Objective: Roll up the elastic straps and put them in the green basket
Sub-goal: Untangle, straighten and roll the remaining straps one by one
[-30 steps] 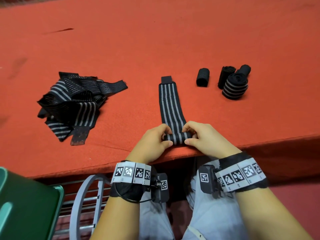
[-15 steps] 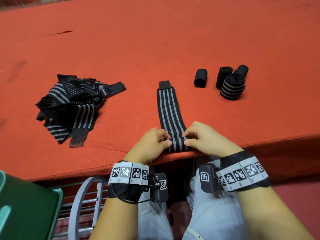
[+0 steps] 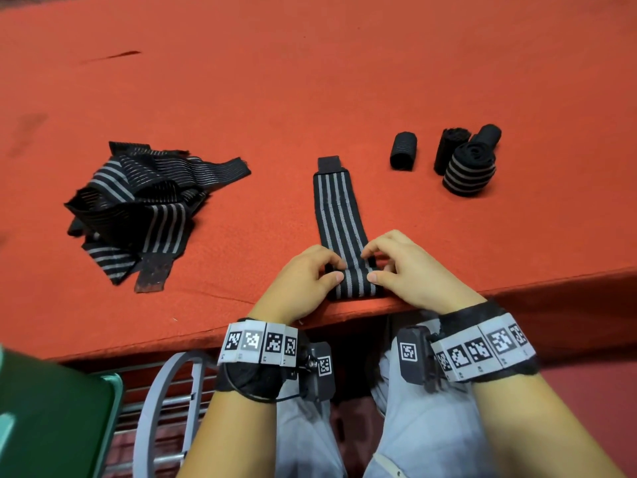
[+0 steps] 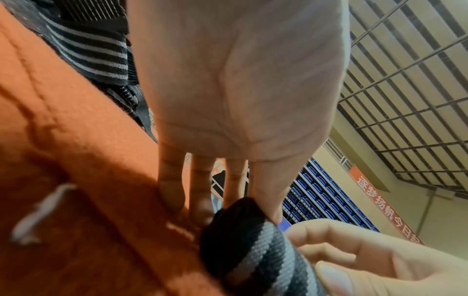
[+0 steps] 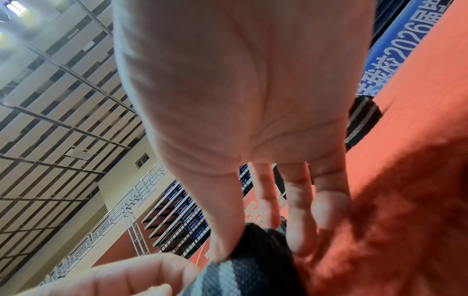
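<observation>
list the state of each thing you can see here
strap being rolled: near end rolled up, rest flat on the table
left hand: pinches the roll's left end
right hand: pinches the roll's right end
strap pile: unrolled, tangled
rolled straps: four, rolled, on the table
green basket: below the table edge, inside hidden

Strap pile point(image 3: 144, 205) left, rolled straps point(image 3: 462, 160) right

Looks like an indoor sports hall or arena. Wrist views show tiers of blue seats point(image 4: 326, 202), a high slatted ceiling point(image 5: 50, 96) on steel framing, a metal truss point(image 5: 131, 226), and banners point(image 4: 385, 206) with Chinese text, one reading "2026". Work surface is a counter point(image 3: 344, 81) covered in red felt.
</observation>
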Demonstrator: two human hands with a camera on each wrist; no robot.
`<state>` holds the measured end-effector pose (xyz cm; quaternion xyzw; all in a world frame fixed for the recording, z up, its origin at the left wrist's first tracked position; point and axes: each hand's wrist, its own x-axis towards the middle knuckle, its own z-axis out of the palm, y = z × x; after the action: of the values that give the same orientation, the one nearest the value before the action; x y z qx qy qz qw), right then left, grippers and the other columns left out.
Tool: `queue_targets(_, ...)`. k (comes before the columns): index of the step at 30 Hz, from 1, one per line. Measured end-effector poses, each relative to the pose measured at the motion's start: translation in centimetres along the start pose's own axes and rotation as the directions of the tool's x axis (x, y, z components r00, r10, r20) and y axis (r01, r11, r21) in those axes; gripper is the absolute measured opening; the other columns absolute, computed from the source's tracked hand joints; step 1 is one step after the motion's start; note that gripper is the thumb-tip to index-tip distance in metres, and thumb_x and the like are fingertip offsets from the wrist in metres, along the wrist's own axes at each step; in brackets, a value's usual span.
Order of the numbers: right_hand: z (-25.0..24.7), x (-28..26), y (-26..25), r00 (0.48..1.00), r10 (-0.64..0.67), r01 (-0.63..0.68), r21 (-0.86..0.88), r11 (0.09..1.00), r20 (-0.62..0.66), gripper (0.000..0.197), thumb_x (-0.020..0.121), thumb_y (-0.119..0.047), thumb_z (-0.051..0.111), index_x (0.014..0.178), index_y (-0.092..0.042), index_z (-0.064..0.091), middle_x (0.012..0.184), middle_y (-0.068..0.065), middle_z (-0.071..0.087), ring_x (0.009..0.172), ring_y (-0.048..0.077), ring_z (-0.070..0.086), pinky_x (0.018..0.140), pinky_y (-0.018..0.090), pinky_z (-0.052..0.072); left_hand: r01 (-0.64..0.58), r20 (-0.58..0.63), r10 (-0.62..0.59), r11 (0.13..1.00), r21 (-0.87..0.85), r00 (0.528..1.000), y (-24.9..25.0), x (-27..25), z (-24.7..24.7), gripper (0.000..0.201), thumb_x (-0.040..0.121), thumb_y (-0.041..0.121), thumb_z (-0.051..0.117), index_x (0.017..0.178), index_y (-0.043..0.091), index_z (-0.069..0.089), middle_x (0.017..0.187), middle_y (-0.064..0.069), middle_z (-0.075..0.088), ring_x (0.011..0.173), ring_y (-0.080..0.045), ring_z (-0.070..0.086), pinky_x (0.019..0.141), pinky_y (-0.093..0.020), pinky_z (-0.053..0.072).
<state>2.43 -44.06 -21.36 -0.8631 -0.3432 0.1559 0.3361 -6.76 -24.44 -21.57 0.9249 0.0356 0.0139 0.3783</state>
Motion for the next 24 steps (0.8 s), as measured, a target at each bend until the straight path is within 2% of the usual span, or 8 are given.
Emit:
queue_targets(2,0.13,0.12,0.09,0.998,-0.05,0.051,-0.011,0.999,0.022,0.032,0.09,-0.02,0.068,0.12,-0.03,0.061,0.119,-0.017,0.052,0.095,0.007,0.059,0.09,0.025,0.046,0.002,-0.008,-0.003,1.0,-0.003,1.0,-0.1,0.06,0.09,0.012,0.093,0.019,0.064,0.104,0.021,0.067,0.102,0.013,0.057,0.095,-0.005,0.053,0.089,-0.024,0.04)
queue_targets(5,0.13,0.22,0.1,0.997,-0.076,0.076,-0.034,0.996,0.029,0.031,0.092,-0.017,0.066,0.122,-0.024,0.065,0.119,-0.013,0.058,0.109,0.007,0.055,0.1,0.026,0.04,0.01,-0.015,-0.011,1.0,-0.017,1.0,-0.09,0.04,0.23,0.01,0.094,0.02,0.063,0.103,0.023,0.067,0.106,0.013,0.057,0.097,-0.006,0.054,0.091,-0.026,0.042)
queue_targets(10,0.17,0.51,0.26,0.997,-0.071,0.072,-0.05,0.996,0.035,0.026,0.093,-0.018,0.066,0.118,-0.022,0.069,0.114,-0.011,0.061,0.108,0.007,0.055,0.1,0.028,0.041,-0.03,-0.055,0.03,1.0,0.006,0.998,0.02,-0.29,0.32,0.014,0.092,0.022,0.065,0.106,0.026,0.067,0.104,0.014,0.055,0.092,-0.006,0.055,0.087,-0.028,0.045)
queue_targets(13,0.23,0.61,0.33,0.997,-0.067,0.068,-0.057,0.996,0.033,0.026,0.093,-0.019,0.065,0.118,-0.023,0.069,0.112,-0.012,0.062,0.108,0.008,0.056,0.1,0.03,0.042,-0.019,-0.053,0.019,1.0,0.005,0.998,0.08,-0.53,0.21,0.026,0.085,0.027,0.074,0.11,0.025,0.068,0.097,0.015,0.054,0.088,-0.005,0.055,0.085,-0.027,0.046)
queue_targets(17,0.42,0.75,0.19,0.999,-0.046,0.047,-0.06,0.997,0.016,0.026,0.094,-0.018,0.064,0.119,-0.021,0.069,0.111,-0.009,0.062,0.109,0.012,0.057,0.1,0.034,0.042,0.017,-0.005,-0.016,0.997,0.07,1.0,0.1,-0.49,0.05,0.043,0.082,0.031,0.078,0.122,0.022,0.066,0.105,0.015,0.054,0.101,-0.006,0.054,0.092,-0.024,0.043)
queue_targets(21,0.87,0.78,0.21,0.999,-0.039,0.038,-0.052,0.998,-0.007,0.023,0.096,-0.018,0.06,0.117,-0.017,0.071,0.109,-0.012,0.057,0.108,0.011,0.055,0.1,0.034,0.043,0.033,0.03,-0.036,0.997,0.077,0.999,0.14,-0.32,0.09,0.041,0.088,0.031,0.072,0.126,0.019,0.064,0.113,0.013,0.053,0.106,-0.006,0.053,0.098,-0.026,0.041)
queue_targets(24,0.9,0.51,0.0,0.999,-0.039,0.038,-0.099,0.994,-0.015,0.026,0.098,-0.022,0.057,0.121,-0.018,0.069,0.108,-0.013,0.053,0.102,0.008,0.053,0.096,0.032,0.044,0.046,0.054,-0.051,0.995,0.087,0.997,0.19,-0.22,0.18,0.039,0.092,0.03,0.068,0.128,0.017,0.062,0.119,0.012,0.05,0.108,-0.006,0.051,0.1,-0.026,0.039)
